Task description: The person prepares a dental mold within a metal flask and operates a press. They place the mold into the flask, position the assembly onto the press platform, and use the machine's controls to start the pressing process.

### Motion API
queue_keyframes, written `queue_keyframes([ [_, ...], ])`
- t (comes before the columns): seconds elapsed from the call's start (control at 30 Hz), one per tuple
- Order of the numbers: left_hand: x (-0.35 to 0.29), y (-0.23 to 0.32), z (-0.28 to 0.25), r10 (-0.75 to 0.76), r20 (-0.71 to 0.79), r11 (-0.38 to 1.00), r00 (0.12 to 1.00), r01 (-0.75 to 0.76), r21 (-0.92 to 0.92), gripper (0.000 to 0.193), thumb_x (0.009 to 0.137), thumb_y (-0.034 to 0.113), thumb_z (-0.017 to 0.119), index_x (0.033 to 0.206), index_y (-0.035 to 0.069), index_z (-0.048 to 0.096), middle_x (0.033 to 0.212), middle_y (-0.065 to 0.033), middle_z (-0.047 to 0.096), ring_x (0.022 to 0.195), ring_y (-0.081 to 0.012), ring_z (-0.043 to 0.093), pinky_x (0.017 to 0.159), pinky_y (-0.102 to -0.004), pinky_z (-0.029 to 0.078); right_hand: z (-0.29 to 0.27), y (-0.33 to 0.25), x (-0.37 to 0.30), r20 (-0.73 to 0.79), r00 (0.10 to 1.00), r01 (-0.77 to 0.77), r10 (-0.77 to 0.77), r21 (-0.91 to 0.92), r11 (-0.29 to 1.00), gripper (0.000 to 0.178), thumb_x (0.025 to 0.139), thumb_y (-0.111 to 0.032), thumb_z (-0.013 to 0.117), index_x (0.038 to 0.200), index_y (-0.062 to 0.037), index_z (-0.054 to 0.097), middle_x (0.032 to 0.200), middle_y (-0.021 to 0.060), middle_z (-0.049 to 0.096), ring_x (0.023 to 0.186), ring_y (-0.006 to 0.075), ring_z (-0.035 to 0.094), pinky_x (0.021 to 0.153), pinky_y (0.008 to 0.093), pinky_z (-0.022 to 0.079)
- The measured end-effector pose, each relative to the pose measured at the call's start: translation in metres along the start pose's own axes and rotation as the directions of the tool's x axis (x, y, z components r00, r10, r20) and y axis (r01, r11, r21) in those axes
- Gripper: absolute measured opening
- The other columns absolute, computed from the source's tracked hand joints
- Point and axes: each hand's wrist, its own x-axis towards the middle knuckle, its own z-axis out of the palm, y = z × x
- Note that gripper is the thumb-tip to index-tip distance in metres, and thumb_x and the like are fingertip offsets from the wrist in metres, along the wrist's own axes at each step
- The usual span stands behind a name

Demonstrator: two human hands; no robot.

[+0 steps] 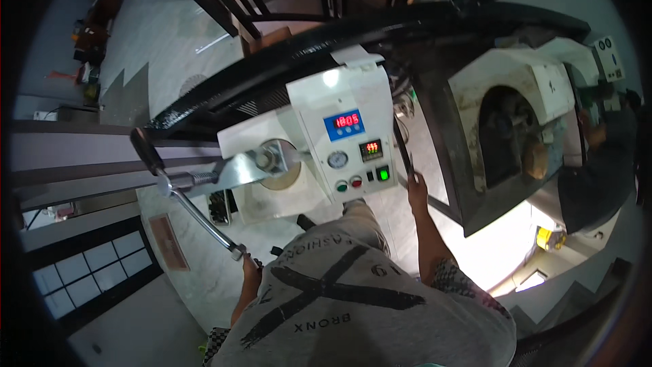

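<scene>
My left hand [252,272] is closed at the lower end of a bent metal crank lever [202,220], its grip mostly hidden by the fingers. The lever runs up to a spring-wrapped joint with a black handle [147,150], and a flat steel arm [238,168] links it to a bolt on the machine. In front of me stands a white machine with a control box [316,105], carrying red-lit displays, a round gauge [337,160], push buttons and a green-lit switch [383,173]. Beside the box's right edge, my right hand [417,192] is closed around a thin dark rod [405,153].
A second white machine [499,88] with a dark round opening stands in a black frame [441,136] to the right. Another person in dark clothing [598,177] is beside it. A black railing [319,17] lies beyond; a paned door [92,272] is at lower left.
</scene>
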Motion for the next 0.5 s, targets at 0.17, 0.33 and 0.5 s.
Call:
queue_keyframes([
  [0.17,0.015,-0.020,0.020,0.032,0.079,0.975,0.996,-0.048,0.218,0.034,0.091,0.045,0.059,0.100,0.012,0.053,0.065,-0.0041,0.047,0.053,-0.0218,0.050,0.049,-0.0384,0.041,-0.014,-0.120,0.004,0.115,0.993,-0.029,-0.007,0.304,0.952,0.029,0.105,-0.026,0.055,0.123,-0.0069,0.065,0.075,-0.0053,0.054,0.061,0.0028,0.041,0.053,0.0212,0.034],
  [0.33,0.041,-0.003,-0.004,-0.057,0.183,0.986,0.981,0.026,0.168,0.038,0.091,0.047,0.058,0.074,0.014,0.049,0.060,-0.0030,0.045,0.050,-0.0197,0.048,0.045,-0.0342,0.036,-0.014,-0.184,-0.047,0.249,0.960,-0.002,-0.129,0.468,0.884,0.031,0.106,-0.024,0.054,0.127,-0.0032,0.064,0.079,-0.0039,0.056,0.063,0.0032,0.041,0.054,0.0203,0.032],
  [0.5,0.033,0.020,-0.047,-0.044,0.272,0.983,0.961,-0.007,0.183,0.043,0.092,0.052,0.053,0.071,0.016,0.044,0.056,-0.0014,0.043,0.045,-0.0169,0.043,0.040,-0.0296,0.027,-0.002,-0.178,-0.110,0.090,0.987,0.076,-0.133,0.468,0.881,0.040,0.104,-0.013,0.055,0.142,-0.0007,0.053,0.094,0.0012,0.058,0.070,0.0040,0.044,0.058,0.0196,0.036],
])
